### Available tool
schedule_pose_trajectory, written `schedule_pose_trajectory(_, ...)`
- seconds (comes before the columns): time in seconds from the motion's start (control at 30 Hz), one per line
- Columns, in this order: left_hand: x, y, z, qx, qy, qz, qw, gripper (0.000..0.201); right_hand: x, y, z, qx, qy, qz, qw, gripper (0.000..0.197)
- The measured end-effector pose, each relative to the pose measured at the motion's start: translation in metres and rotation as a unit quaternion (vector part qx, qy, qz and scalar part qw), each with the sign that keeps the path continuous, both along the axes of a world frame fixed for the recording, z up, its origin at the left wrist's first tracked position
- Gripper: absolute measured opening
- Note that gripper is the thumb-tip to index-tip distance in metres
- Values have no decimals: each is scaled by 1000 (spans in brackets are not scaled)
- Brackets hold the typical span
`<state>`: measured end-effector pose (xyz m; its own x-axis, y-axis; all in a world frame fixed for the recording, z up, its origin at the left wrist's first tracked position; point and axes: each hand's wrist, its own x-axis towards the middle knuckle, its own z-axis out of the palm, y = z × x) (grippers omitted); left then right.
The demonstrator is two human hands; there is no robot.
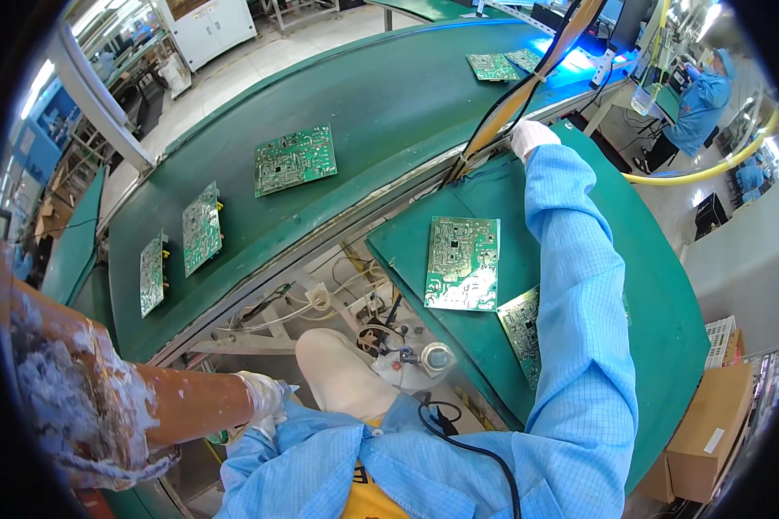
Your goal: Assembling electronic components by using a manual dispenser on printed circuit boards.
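Note:
My right arm, in a blue checked sleeve, stretches far forward across the green side table [658,285]. My right hand [532,138], in a white glove, is at that table's far edge, beside a tan post with black cables [528,82]; its fingers are hidden. My left hand [267,402], also gloved, is low at the left, partly behind the end of a brown pipe [195,403]. Its fingers cannot be made out. On the side table lie a green circuit board [463,259] and a second circuit board [521,333], partly covered by my right sleeve.
Along the green conveyor belt [372,104] are several circuit boards [296,161]. Whitish foam [78,381] coats the pipe at near left. A cardboard box [710,432] stands at the right. Another person [701,108] in blue works at the far right, near a yellow hose [727,164].

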<state>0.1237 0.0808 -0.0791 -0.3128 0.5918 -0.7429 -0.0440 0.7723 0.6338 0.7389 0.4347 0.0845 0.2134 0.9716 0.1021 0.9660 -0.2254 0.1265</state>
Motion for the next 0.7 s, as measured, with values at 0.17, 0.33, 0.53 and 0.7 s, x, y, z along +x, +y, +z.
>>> schedule_pose_trajectory(0.17,-43,-10,-62,7,-80,16,997,24,-17,-1,-9,39,3,25,999,24)
schedule_pose_trajectory(0.33,-55,3,-78,50,-115,-51,991,25,1,15,-50,123,129,-43,983,19)
schedule_pose_trajectory(0.53,-54,15,-64,113,-139,-104,978,26,-3,22,-69,170,226,-163,945,44)
schedule_pose_trajectory(0.7,-36,24,-40,172,-153,-143,963,26,-7,17,-61,149,244,-166,944,50)
